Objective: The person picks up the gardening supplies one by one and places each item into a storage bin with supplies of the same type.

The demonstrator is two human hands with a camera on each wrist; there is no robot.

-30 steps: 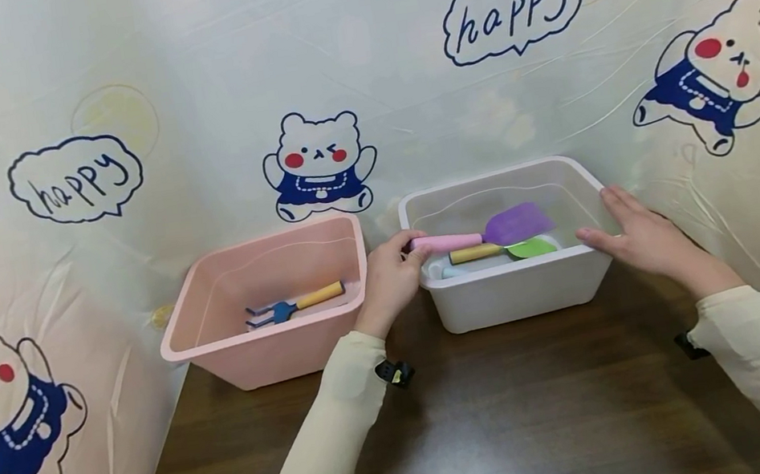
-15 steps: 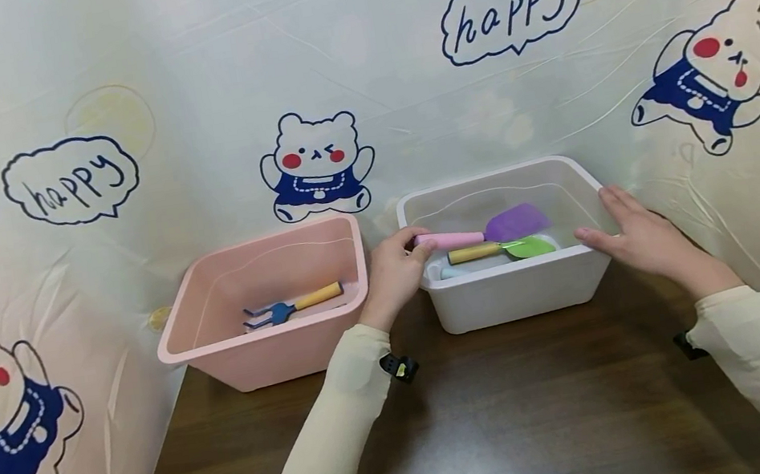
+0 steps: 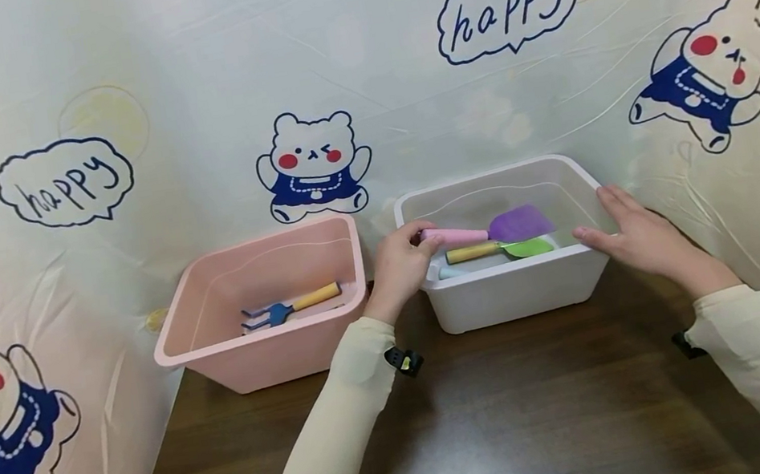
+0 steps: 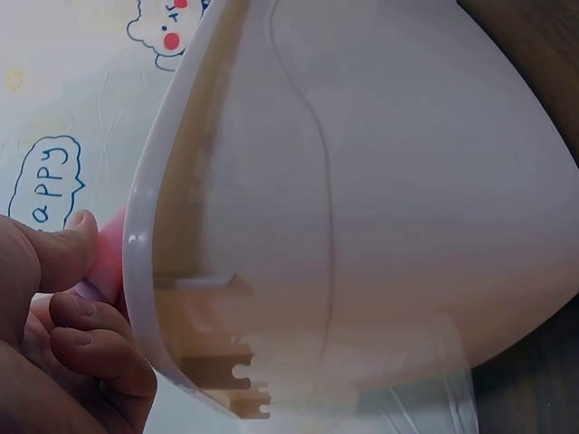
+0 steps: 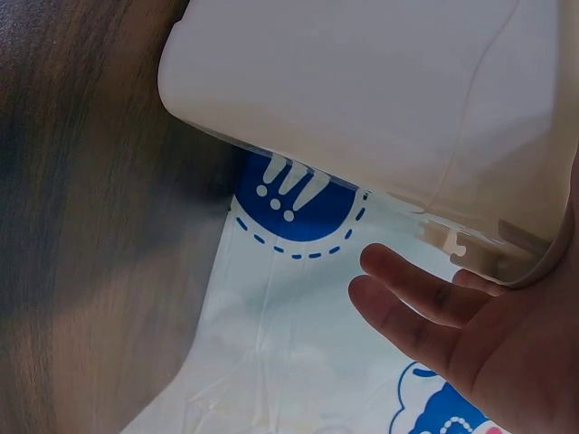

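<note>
My left hand (image 3: 402, 266) pinches the pink handle of a shovel (image 3: 520, 223) with a flat purple blade, over the left rim of the white bin (image 3: 515, 291). In the left wrist view, thumb and fingers close on the pink handle (image 4: 110, 253) beside the rim. Under the shovel, inside the bin, lie a green trowel (image 3: 527, 249) with a yellow handle and a light-blue piece (image 3: 453, 271), partly hidden by the wall. My right hand (image 3: 642, 232) rests at the bin's right rim, thumb over the edge; in the right wrist view its fingers (image 5: 407, 303) extend below the rim.
A pink bin (image 3: 273, 361) stands left of the white one, holding a blue hand fork (image 3: 277, 314) with a yellow handle. Both bins are on a dark wooden table (image 3: 493, 415), close against a printed cloth backdrop (image 3: 179, 54).
The left hand has shifted slightly to the right with the shovel in its grip. The right hand stays at the white bin's rim.
</note>
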